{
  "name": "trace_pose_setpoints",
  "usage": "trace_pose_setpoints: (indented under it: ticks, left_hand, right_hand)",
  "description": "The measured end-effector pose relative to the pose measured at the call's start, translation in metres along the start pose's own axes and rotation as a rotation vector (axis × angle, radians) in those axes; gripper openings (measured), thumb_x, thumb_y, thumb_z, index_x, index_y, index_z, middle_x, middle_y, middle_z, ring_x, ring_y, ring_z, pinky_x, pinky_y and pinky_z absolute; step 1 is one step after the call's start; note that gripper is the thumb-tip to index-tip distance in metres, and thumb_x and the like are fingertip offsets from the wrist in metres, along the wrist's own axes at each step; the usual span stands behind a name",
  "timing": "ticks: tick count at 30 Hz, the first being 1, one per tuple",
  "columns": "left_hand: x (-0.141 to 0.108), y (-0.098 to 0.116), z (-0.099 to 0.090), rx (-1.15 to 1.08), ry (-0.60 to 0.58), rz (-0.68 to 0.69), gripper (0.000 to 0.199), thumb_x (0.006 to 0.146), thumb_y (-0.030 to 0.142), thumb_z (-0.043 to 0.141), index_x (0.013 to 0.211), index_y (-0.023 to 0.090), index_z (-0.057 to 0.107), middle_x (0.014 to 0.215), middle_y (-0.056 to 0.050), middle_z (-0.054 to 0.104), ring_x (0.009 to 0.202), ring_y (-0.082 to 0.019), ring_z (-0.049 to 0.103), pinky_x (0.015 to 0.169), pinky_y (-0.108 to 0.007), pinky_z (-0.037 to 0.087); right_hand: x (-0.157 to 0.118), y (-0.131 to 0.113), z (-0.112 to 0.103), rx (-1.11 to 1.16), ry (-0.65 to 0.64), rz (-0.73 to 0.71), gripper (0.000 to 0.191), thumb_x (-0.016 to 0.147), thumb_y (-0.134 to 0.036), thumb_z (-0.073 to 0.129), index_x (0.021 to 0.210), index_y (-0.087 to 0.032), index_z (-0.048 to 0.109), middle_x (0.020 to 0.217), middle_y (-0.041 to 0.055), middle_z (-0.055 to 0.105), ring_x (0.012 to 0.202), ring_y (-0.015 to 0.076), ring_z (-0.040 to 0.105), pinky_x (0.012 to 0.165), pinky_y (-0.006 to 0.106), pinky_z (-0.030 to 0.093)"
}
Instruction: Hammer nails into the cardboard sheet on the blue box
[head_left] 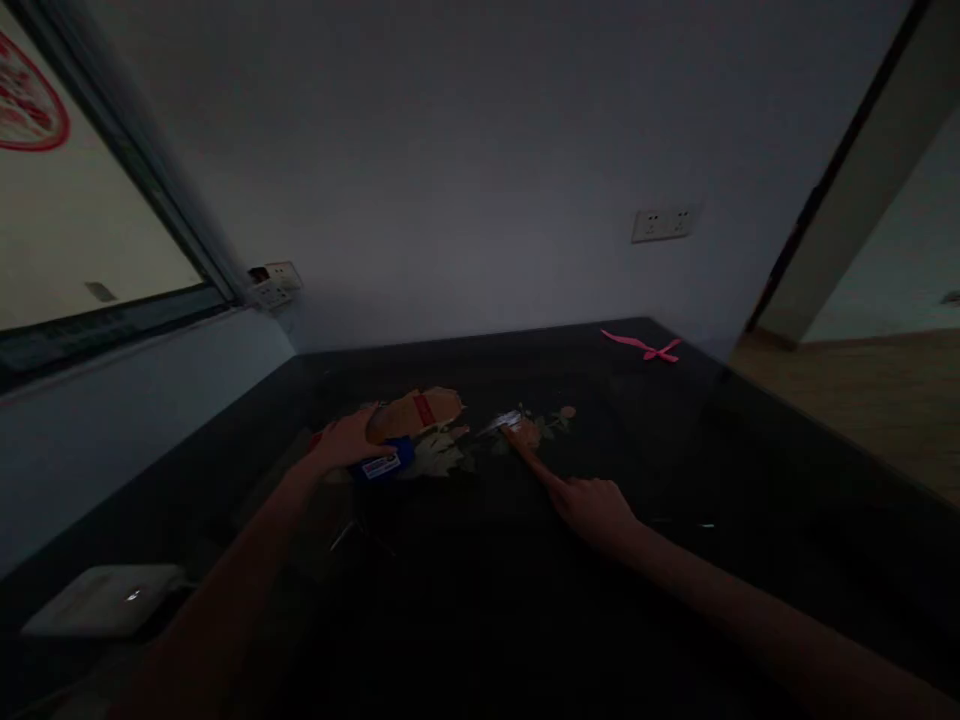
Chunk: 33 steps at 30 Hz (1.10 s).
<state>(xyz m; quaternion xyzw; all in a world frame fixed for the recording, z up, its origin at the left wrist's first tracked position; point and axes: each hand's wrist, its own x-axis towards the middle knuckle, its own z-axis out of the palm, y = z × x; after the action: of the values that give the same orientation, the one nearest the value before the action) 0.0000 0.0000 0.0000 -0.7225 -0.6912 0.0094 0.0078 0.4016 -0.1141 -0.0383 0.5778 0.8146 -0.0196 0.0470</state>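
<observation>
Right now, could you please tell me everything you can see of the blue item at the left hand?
The blue item is small and deep blue, with a pale rectangular label carrying print too small to read. The left hand covers part of it, the thumb lying over it. It sits slightly askew at the table, in front of the tan item; whether those two touch is unclear. The dim light leaves its material uncertain.

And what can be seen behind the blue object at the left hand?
Just behind the blue object lies a brown item with a red band. The left hand covers part of both; what lies beneath it cannot be seen.
</observation>
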Motion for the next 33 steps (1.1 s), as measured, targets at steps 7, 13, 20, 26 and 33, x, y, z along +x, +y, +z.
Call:
trace_pose_setpoints:
  ticks: [7, 13, 20, 26, 33]
  left_hand:
    - [0.005, 0.031, 0.002, -0.046, 0.004, 0.134, 0.113, 0.061, 0.073, 0.060, 0.149, 0.014, 0.021, 0.149, -0.018, 0.035, 0.134, -0.035, 0.038, 0.107, -0.045, 0.031]
    - [0.016, 0.091, -0.003, -0.086, -0.022, 0.316, 0.113, 0.062, 0.073, 0.060, 0.150, 0.016, 0.017, 0.151, -0.018, 0.031, 0.136, -0.036, 0.034, 0.109, -0.053, 0.024]
    - [0.022, 0.154, -0.012, -0.100, -0.050, 0.499, 0.111, 0.064, 0.071, 0.062, 0.150, 0.020, 0.015, 0.152, -0.015, 0.032, 0.136, -0.036, 0.033, 0.109, -0.057, 0.023]
    - [0.027, 0.176, -0.013, -0.097, -0.047, 0.556, 0.106, 0.068, 0.070, 0.060, 0.151, 0.026, 0.011, 0.153, -0.014, 0.029, 0.138, -0.036, 0.029, 0.109, -0.061, 0.017]
    - [0.013, 0.175, -0.026, -0.055, 0.142, 0.573, 0.105, 0.068, 0.077, 0.054, 0.150, 0.027, 0.012, 0.157, -0.016, 0.016, 0.143, -0.038, 0.014, 0.109, -0.067, 0.008]
  right_hand:
    - [-0.053, 0.036, 0.011, -0.041, -0.052, 0.109, 0.055, 0.097, -0.024, 0.035, 0.151, -0.022, 0.023, 0.092, 0.0123, 0.075, 0.075, 0.0309, 0.073, 0.058, 0.039, 0.054]
    - [-0.074, 0.065, 0.019, -0.097, -0.093, 0.213, 0.060, 0.093, -0.013, 0.038, 0.151, -0.019, 0.024, 0.086, 0.0129, 0.075, 0.073, 0.0299, 0.073, 0.060, 0.039, 0.055]
    - [-0.071, 0.067, 0.013, -0.093, -0.131, 0.313, 0.062, 0.092, -0.011, 0.040, 0.151, -0.020, 0.023, 0.091, 0.0146, 0.074, 0.077, 0.0301, 0.073, 0.062, 0.039, 0.055]
    - [-0.062, 0.063, 0.011, -0.111, -0.126, 0.358, 0.063, 0.091, -0.009, 0.038, 0.151, -0.014, 0.021, 0.090, 0.0173, 0.074, 0.077, 0.0302, 0.073, 0.062, 0.040, 0.055]
    - [-0.056, 0.060, 0.009, -0.099, -0.141, 0.389, 0.065, 0.090, -0.007, 0.037, 0.152, -0.013, 0.018, 0.089, 0.0187, 0.073, 0.077, 0.0309, 0.073, 0.061, 0.041, 0.055]
